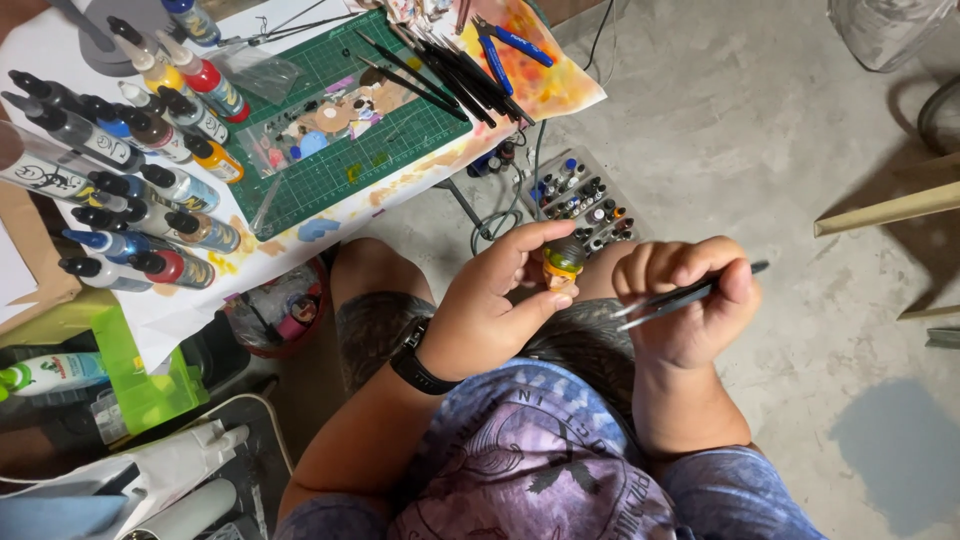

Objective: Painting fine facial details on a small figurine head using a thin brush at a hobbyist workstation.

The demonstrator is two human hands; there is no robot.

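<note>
Head view: left hand (480,315) fingers pinch a small painted figure (562,262); right hand (690,300) fingers grip a thin brush (690,296).

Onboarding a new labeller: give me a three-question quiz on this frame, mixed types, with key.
1. True or false: the left hand pinches a small painted figure between thumb and fingers.
2. What does the right hand hold? A) blue-handled pliers B) dark tweezers C) a paint bottle
3. Fill in: the brushes lie across the ____ cutting mat.

Key: 1 true; 2 B, the dark tweezers, tips towards the figure; 3 green.
</note>
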